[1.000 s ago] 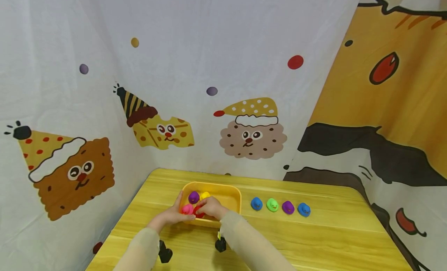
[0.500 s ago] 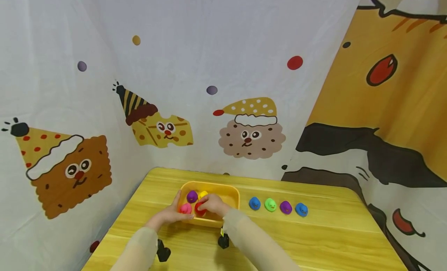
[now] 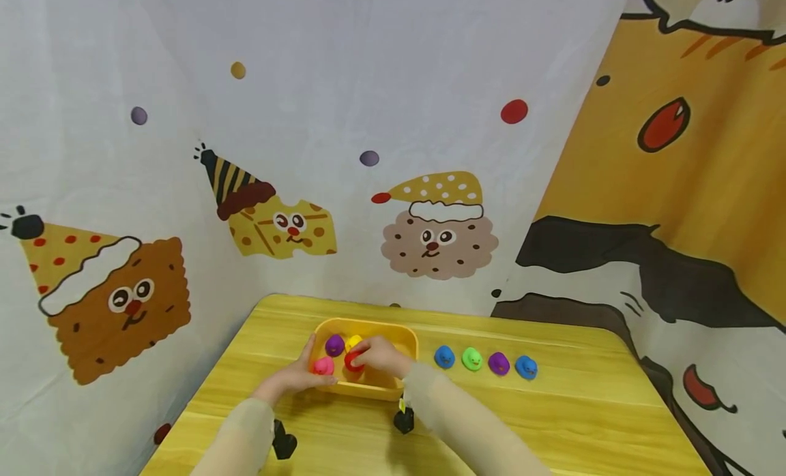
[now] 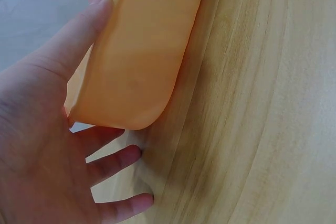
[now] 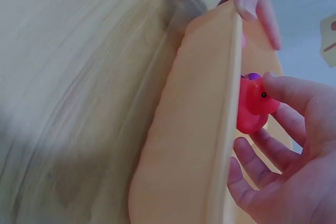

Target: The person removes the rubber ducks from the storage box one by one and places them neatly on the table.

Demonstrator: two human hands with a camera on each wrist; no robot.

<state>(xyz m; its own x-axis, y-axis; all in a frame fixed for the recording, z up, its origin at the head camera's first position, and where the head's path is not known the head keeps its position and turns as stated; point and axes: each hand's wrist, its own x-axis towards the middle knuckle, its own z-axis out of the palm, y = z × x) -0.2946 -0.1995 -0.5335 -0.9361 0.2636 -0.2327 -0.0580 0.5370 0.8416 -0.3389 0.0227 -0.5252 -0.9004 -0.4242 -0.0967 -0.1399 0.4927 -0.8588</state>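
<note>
Left hand (image 3: 297, 376), fingers straight and spread, rests against the yellow box (image 3: 368, 391) while the right hand (image 3: 381, 357) pinches the red duck (image 5: 254, 104) inside it, seemingly picking it out, so the next move likely calls for a careful lift over the side.

The left hand (image 3: 296, 378) splays, thumb (image 3: 322, 380) near, forefinger (image 3: 308, 346) far; the right hand (image 3: 381, 357) (outer fingers (image 5: 256, 163) loosely bent) pinches.
</note>
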